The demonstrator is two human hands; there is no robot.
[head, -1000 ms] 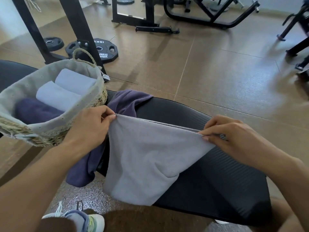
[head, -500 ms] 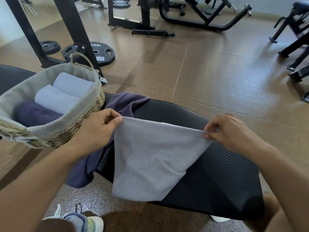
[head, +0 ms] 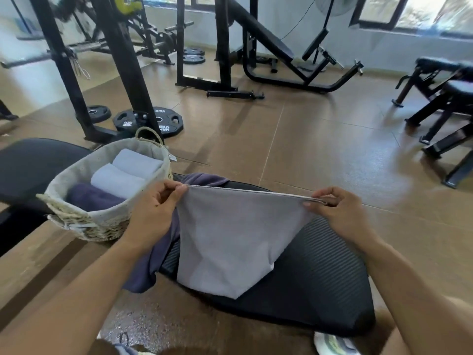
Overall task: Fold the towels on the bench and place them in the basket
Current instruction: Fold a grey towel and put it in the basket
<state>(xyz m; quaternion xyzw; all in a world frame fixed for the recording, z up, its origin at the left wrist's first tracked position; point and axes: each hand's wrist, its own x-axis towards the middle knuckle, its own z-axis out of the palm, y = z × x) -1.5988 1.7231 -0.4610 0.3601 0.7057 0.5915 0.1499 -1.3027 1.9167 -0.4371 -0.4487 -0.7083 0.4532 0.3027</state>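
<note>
- The bench [head: 320,285] spans the foreground, its ribbed black pad bare to the right of the cloth, which looks like room enough to lay a towel flat.
- The basket [head: 102,221] sits at the bench's left end within reach, three rolled towels lying side by side inside; space remains along its near wall.
- The grey towel [head: 230,239] hangs doubled above the pad, its top edge stretched taut, probably to square the corners for the next fold; its lower corner drapes onto the bench.
- A purple towel [head: 163,244] lies crumpled beneath, spilling over the near edge, unfolded.
- The left hand [head: 153,213] pinches one top corner.
- The right hand [head: 343,213] pinches the other.
</note>
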